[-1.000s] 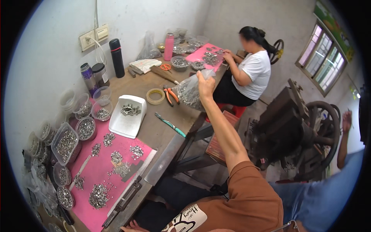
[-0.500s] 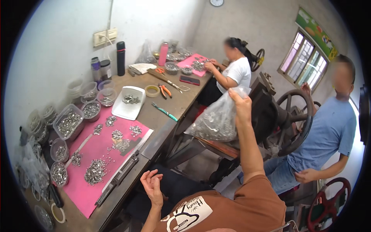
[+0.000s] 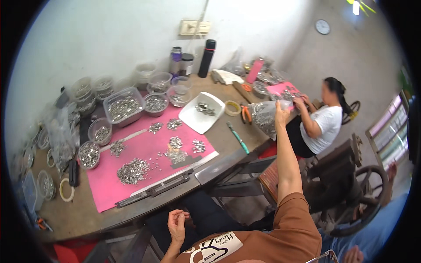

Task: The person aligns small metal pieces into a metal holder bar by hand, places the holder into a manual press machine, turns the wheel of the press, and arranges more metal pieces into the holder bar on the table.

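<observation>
My right hand (image 3: 282,115) is closed on the gathered top of a clear plastic bag (image 3: 265,117) full of small metal pieces. My right arm is stretched out, and the bag hangs at the bench's far right edge. Over my lap, my left hand (image 3: 176,224) is loosely bent, with nothing visible in it. On the bench lies a pink sheet (image 3: 103,193) with a large heap of metal pieces (image 3: 133,171) and several smaller piles. Beside it stands a white scoop-shaped tray (image 3: 197,125) holding a few pieces.
Plastic tubs of metal parts (image 3: 124,107) line the wall side. Orange-handled pliers (image 3: 246,115), a tape roll (image 3: 232,108) and a green-handled tool (image 3: 238,138) lie near the tray. A co-worker (image 3: 324,122) sits at the bench's far end. A machine with a handwheel (image 3: 368,197) stands right.
My right hand has carried the bag from beside the machine to the bench's edge. My view has turned right and the second person is mostly out of sight. My left hand's fingers have curled more.
</observation>
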The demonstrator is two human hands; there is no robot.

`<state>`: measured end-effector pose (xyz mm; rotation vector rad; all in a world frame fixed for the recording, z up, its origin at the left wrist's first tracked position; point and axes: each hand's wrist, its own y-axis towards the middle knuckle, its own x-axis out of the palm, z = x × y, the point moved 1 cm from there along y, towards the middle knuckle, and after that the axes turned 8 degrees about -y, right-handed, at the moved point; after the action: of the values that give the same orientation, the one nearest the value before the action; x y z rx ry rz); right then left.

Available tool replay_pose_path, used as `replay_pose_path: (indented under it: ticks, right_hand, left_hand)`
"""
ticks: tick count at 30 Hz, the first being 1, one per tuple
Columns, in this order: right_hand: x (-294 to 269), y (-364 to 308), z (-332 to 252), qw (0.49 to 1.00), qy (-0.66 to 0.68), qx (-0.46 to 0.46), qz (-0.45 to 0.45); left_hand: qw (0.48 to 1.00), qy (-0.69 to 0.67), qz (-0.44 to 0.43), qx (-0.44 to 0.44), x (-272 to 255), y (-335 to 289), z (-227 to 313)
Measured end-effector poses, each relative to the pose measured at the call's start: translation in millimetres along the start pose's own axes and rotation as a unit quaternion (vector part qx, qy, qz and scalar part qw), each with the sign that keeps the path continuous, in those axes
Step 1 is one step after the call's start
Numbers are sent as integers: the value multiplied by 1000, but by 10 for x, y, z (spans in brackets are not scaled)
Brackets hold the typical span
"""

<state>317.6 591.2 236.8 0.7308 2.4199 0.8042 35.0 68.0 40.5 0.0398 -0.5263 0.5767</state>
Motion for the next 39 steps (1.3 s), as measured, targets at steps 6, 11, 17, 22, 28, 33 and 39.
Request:
replay_pose_path:
  ticks: [6,11,17,22,28,33,39]
  right_hand:
    - [-13,-468,863,976,-210,-21,-49]
    - [-542,-2407,-1036,957,-5,-229,-179]
    - [-748,-3649,-1778,842,100,-367,-383]
    - [-767,-3909,-1976,868,126,-261,-404]
    - [-654,-4159,-1930,851,146,-268,-428]
    - [-588,-4009,-1793,852,157,-284,-411]
    - [-566,-3662,-1279,885,124,-242,-378]
  left_hand:
    - [999,12,33,-20,-121,-182,-157]
    - [999,2,44,-12,-190,-219,-198]
    - [988,50,-144,-28,-39,62,21]
    - [963,147,-213,75,-5,43,617]
    - [938,220,-123,237,-234,149,988]
    - [941,237,-7,240,-386,185,950]
    - [878,311,110,347,-427,544,922]
